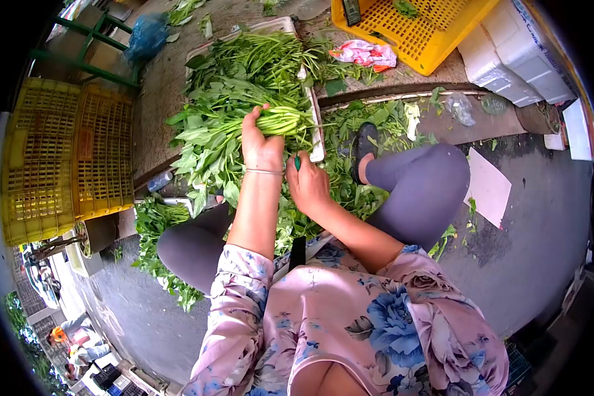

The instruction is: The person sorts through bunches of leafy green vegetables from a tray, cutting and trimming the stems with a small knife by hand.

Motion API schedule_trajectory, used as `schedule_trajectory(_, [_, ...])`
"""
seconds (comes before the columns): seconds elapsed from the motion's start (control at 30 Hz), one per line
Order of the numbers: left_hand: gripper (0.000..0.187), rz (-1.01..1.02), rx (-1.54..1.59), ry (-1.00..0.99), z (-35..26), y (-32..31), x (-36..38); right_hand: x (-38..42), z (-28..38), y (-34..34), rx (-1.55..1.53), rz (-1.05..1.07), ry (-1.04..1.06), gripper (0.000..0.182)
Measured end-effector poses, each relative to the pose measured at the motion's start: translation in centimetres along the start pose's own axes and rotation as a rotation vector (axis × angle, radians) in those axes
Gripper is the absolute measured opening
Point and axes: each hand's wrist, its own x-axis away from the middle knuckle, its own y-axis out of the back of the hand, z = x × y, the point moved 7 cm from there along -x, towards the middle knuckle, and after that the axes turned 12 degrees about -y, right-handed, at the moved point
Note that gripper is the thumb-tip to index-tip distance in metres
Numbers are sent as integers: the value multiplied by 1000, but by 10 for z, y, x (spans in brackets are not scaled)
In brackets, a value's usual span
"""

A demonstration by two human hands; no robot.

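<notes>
A bunch of leafy greens (285, 121) with pale green stems is gripped in my left hand (261, 142). Its cut stems point right and its leaves spread left over the white tray (317, 135), which holds more greens (251, 63). Just below and to the right, my right hand (308, 183) is closed on a small dark green object (297, 162). Only its tip shows between thumb and forefinger, so its kind cannot be made out. The right hand is close to my left wrist and apart from the stems.
Loose greens (350, 191) lie around my legs, with another pile (162, 224) at left. Yellow crates (39, 158) stand on the left. A yellow basket (435, 39), a red-and-white plastic bag (365, 54) and white foam boxes (515, 49) are at upper right. Cardboard (487, 185) lies on the ground.
</notes>
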Motion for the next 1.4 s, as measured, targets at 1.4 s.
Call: schedule_trajectory(1.4, [9, 236, -76, -15, 22, -6, 51, -10, -122, -26, -314, 291, -663, 26])
